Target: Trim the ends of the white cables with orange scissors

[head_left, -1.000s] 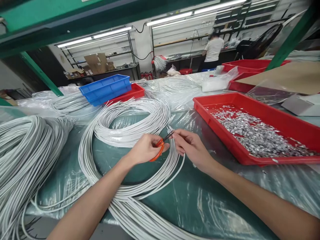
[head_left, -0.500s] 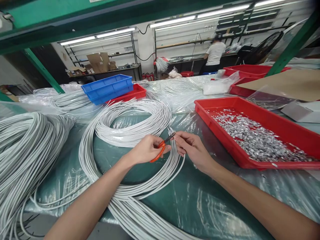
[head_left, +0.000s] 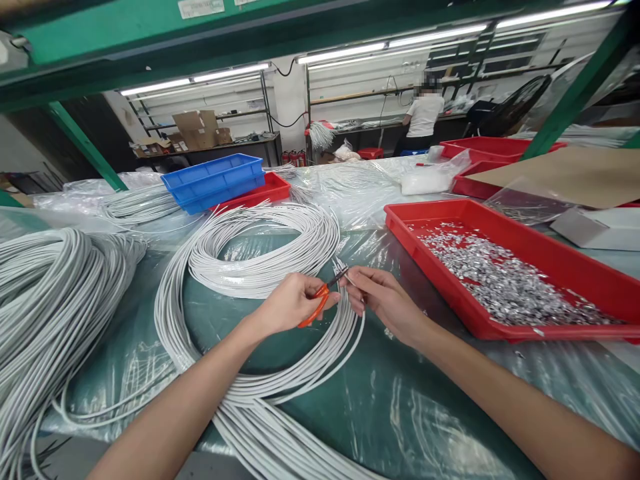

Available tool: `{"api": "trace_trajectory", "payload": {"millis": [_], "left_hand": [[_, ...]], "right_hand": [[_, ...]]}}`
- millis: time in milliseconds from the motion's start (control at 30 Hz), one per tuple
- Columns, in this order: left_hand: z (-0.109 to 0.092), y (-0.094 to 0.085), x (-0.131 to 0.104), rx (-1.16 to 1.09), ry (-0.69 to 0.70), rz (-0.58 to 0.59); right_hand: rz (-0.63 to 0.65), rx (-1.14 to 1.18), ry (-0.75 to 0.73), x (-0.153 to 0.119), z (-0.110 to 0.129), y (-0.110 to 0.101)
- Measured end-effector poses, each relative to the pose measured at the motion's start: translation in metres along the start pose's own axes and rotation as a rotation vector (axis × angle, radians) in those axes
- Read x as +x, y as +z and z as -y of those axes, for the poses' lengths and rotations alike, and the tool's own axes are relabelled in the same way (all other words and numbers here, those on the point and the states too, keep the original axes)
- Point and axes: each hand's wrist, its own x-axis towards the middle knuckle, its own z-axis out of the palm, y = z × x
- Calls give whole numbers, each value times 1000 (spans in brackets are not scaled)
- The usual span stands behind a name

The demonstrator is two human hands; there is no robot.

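Note:
My left hand (head_left: pixel 293 303) is closed around the orange handles of a pair of scissors (head_left: pixel 319 307). Their dark blades point up and to the right, meeting the fingertips of my right hand (head_left: pixel 383 297). That hand pinches the end of a white cable (head_left: pixel 361 333), which curves down from under the fingers; the very tip is too small to make out. Just behind the blades, a cluster of cable ends (head_left: pixel 339 264) shows dark and silvery tips. Below and to the left, a large loop of white cables (head_left: pixel 173 313) lies on the green table, with another coil (head_left: pixel 260 270) over its far side.
A red tray (head_left: pixel 430 283) of small silvery metal pieces stands to the right. Thick cable bundles (head_left: pixel 55 300) fill the left side. A blue bin (head_left: pixel 215 180) sits on a red one behind the coil. A green beam (head_left: pixel 150 40) crosses overhead. A person (head_left: pixel 424 113) is far back.
The view has shifted slightly. My hands keep nearly the same pose, with the scissor blades still at the right fingertips. The person in the background has barely moved.

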Motion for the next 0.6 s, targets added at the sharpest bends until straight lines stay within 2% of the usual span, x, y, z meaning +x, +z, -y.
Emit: {"api": "trace_trajectory", "payload": {"millis": [67,167,467,600], "left_hand": [[0,-1,0,-6,2,6],[0,-2,0,-11,-6,22],[-7,-1,-3,-137,-70,103],[-10,-1,-4,-163,-106,123]], "right_hand": [[24,54,52,1,1,-1],[18,34,32,2,2,-3],[-130,-335,-274,-4,3,-1],[-207,-651,-449,-8,3,0]]}}
